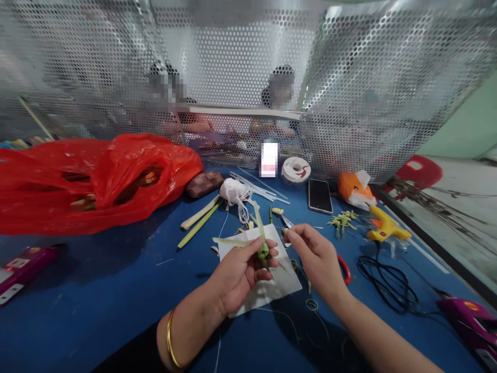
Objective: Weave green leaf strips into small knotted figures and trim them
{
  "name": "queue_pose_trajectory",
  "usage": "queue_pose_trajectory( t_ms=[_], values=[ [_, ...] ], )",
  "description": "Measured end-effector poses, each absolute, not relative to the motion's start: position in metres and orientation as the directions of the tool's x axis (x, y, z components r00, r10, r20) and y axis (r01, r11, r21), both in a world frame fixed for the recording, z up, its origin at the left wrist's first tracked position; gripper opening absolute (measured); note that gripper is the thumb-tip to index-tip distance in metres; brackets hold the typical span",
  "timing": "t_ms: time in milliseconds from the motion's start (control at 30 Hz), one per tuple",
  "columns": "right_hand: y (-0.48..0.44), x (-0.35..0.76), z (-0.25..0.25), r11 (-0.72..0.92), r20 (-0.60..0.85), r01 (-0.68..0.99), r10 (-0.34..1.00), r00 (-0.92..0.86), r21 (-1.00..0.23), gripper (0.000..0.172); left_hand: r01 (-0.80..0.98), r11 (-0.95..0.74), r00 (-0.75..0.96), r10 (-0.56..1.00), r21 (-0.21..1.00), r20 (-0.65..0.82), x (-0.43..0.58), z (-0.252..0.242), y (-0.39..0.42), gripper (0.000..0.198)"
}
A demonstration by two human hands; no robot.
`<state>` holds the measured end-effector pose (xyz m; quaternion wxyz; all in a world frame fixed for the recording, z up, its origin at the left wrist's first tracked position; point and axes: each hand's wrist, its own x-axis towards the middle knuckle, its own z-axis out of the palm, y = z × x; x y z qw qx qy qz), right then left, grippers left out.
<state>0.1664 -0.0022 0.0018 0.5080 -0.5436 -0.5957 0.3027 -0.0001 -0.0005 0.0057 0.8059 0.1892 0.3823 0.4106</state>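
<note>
My left hand point(239, 273) is closed around a small green folded leaf piece point(263, 252), with a pale leaf strip point(258, 220) rising from it. My right hand point(316, 256) hovers just to the right, thumb and forefinger pinched on something small that I cannot make out. Both hands are above a white sheet of paper point(277, 285) lying on the blue table point(97, 300). A gold bangle point(171, 339) circles my left wrist.
A red plastic bag point(89, 178) fills the left. Green stalks point(200, 223), a white thread ball point(234, 191), a phone point(320, 196), tape roll point(295, 170), yellow glue gun point(385, 226) with black cord point(388, 282) and red-handled scissors point(345, 269) lie around. Two people sit behind the perforated metal screen point(388, 93).
</note>
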Motion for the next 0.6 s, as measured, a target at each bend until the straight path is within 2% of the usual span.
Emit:
queue_pose_trajectory(
  t_ms=[100,200,267,333,400,533,600],
  values=[
    [-0.009,0.162,0.006,0.390,0.393,0.429,0.915,-0.086,-0.815,0.026,-0.634,0.540,0.298,0.831,0.553,-0.470,-0.004,0.012,0.005,0.019],
    [-0.014,0.155,0.002,0.466,0.364,0.437,0.882,-0.299,-0.770,0.011,-0.710,0.528,0.305,0.827,0.466,-0.472,-0.006,0.015,0.006,0.018],
    [-0.015,0.151,-0.003,0.458,0.335,0.453,0.883,-0.328,-0.765,0.009,-0.726,0.537,0.330,0.820,0.431,-0.467,-0.007,0.015,0.006,0.019],
    [-0.015,0.149,-0.008,0.445,0.312,0.461,0.888,-0.339,-0.768,0.016,-0.727,0.539,0.346,0.822,0.424,-0.451,-0.007,0.015,0.005,0.019],
    [-0.016,0.148,-0.010,0.448,0.303,0.460,0.884,-0.356,-0.767,0.023,-0.723,0.518,0.354,0.846,0.458,-0.399,-0.006,0.014,0.003,0.016],
    [-0.021,0.149,-0.007,0.502,0.341,0.447,0.854,-0.393,-0.740,0.020,-0.630,0.483,0.362,0.875,0.608,-0.321,-0.007,0.014,0.000,0.037],
    [-0.023,0.148,-0.004,0.546,0.363,0.453,0.826,-0.432,-0.705,0.020,-0.563,0.469,0.338,0.882,0.680,-0.329,-0.008,0.014,-0.001,0.034]
  ],
)
